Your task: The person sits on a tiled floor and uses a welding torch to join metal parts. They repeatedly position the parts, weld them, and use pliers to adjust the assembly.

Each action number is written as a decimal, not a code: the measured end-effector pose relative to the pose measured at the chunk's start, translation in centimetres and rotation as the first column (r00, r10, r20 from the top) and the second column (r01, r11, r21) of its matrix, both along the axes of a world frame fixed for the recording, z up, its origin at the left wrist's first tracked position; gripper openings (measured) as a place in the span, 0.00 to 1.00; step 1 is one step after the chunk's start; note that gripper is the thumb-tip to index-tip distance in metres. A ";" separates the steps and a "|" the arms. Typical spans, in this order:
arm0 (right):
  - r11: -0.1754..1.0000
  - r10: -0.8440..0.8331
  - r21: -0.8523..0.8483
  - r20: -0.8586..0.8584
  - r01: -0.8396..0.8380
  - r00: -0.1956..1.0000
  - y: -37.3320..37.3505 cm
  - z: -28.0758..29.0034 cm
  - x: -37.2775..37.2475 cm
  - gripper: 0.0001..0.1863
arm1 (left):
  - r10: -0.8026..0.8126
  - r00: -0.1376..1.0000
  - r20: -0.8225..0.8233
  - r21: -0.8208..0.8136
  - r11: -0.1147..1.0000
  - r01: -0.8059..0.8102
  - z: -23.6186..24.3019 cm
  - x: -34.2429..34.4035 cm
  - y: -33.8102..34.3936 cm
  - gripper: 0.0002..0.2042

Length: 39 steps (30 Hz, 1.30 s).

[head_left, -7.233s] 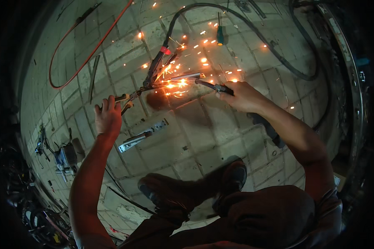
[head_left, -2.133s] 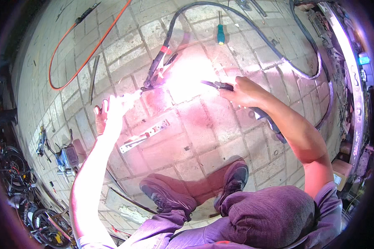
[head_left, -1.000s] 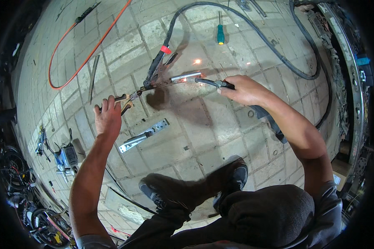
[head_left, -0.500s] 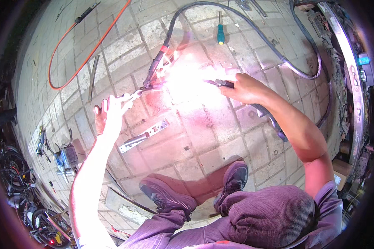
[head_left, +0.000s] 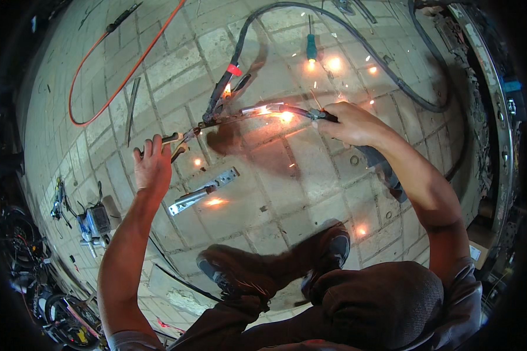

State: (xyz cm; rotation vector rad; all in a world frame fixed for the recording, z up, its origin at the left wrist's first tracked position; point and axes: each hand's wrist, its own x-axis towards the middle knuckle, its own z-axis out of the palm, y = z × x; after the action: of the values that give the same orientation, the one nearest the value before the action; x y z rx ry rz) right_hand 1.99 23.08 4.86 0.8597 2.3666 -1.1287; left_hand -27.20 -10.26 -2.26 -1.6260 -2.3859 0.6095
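Note:
My left hand (head_left: 153, 161) is closed around the handles of a pair of pliers (head_left: 184, 139). The jaws meet the left end of a thin dark metal strip (head_left: 228, 120). Beside that end, an earth clamp (head_left: 216, 99) with a red band stands at the end of a thick black cable. A short bright metal tube (head_left: 262, 109) lies along the strip, with an orange glow at its right end. My right hand (head_left: 351, 124) grips a welding electrode holder (head_left: 322, 115), mostly hidden by the fingers; its dark front part reaches toward the glow.
Glowing sparks are scattered over the paving. A hinged metal bracket (head_left: 205, 191) lies between my arms, and a green screwdriver (head_left: 311, 48) lies ahead. An orange cable (head_left: 92, 120) loops at far left. Blue tools (head_left: 93, 222) sit left of my arm; a metal rail (head_left: 500, 117) edges the right.
The blinding white-pink arc has gone out, leaving an orange glow and flying sparks. The metal pieces now show clearly. Both hands stay nearly in place.

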 end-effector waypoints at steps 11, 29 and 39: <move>0.999 0.018 0.029 -0.026 -0.017 1.000 -0.4 -1.3 0.2 0.19 | 0.006 0.999 0.036 -0.026 1.000 -0.005 0.6 0.6 0.9 0.13; 0.993 0.084 0.081 -0.052 -0.080 0.995 -0.2 -1.9 -0.1 0.21 | 0.024 0.999 -0.033 -0.023 0.999 -0.025 -1.6 -0.6 -0.2 0.25; 0.988 -0.090 -0.115 0.092 0.101 0.992 -0.9 0.8 -0.3 0.20 | 0.011 1.000 -0.015 -0.043 0.999 -0.012 -0.6 -0.3 -0.1 0.13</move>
State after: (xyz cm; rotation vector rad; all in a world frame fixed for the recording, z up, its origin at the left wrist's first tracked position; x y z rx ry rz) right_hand 1.73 22.16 5.66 0.9687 2.1840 -1.2316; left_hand -27.53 -10.39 -2.88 -1.6202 -2.3890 0.6771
